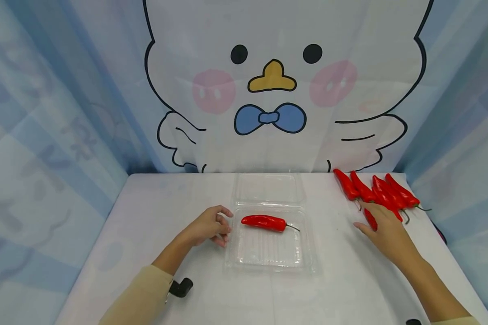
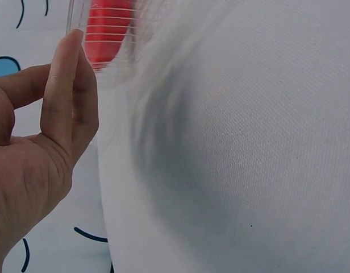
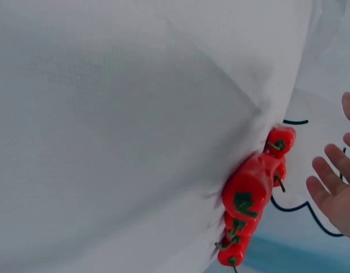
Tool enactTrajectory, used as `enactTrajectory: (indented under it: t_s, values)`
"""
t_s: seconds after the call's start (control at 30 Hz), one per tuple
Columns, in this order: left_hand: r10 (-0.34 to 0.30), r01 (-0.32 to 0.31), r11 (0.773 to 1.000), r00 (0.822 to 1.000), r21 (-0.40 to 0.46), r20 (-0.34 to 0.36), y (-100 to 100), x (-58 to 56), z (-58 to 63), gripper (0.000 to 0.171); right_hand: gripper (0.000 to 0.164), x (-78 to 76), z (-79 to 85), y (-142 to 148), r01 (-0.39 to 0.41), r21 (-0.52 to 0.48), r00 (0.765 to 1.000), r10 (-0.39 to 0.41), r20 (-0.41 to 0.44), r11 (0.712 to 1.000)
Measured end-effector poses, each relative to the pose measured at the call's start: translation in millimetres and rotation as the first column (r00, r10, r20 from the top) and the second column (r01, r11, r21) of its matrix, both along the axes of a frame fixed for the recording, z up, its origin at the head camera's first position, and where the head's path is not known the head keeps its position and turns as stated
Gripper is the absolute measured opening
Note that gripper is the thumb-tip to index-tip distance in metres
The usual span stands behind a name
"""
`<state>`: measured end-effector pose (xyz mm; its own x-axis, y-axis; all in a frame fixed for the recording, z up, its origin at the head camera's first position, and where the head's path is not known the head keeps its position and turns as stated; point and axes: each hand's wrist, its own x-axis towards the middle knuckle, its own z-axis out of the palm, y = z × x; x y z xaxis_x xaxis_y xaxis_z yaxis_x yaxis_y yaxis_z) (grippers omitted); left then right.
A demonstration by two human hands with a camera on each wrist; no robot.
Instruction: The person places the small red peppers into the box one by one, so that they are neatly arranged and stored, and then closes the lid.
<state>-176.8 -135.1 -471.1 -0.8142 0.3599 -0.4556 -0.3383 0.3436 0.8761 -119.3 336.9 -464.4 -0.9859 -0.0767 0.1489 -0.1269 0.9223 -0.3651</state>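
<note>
A clear plastic clamshell box (image 1: 307,243) lies open on the white table (image 1: 154,203), its lid (image 1: 268,186) folded back toward 12 o'clock and its ribbed base (image 1: 264,255) toward 6. The base holds a single red chili pepper (image 1: 264,222), set across its 12 o'clock half, tip pointing to 9 and thin stem running out between 3 and 4. The lid holds nothing visible.

At the box's 9 o'clock side is the left hand (image 1: 208,225), fingers loosely bent and gripping nothing; its fingertips are right by the rim, though whether they touch it I cannot tell.

Well away from the box, between 2 and 3 o'clock, a cluster of red chili peppers (image 1: 384,194) lies loose on the table, tips roughly toward 11. The right hand (image 1: 384,228) is over their near edge, fingers and thumb apart, clamped on nothing; the right wrist view shows the fingers spread.
</note>
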Motion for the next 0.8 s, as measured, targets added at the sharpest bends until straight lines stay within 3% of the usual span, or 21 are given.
enactTrajectory:
  t_s: [0.23,0.43,0.8]
  values:
    - [-0.005,0.005,1.000,1.000,0.001,0.000,-2.2,2.9,-0.4,0.043,0.079,0.2,-5.9,17.3,0.065,-0.003,0.997,-0.064,0.043,0.998]
    - [-0.003,0.003,1.000,1.000,0.005,0.004,-1.2,3.0,0.1,0.043,0.076,3.0,-10.9,32.2,0.075,-0.022,0.997,-0.074,0.036,0.997]
    - [0.003,-0.003,1.000,1.000,-0.006,0.004,0.9,2.3,0.0,0.043,0.083,1.2,-16.7,47.0,0.141,0.050,0.978,-0.147,0.146,0.989]
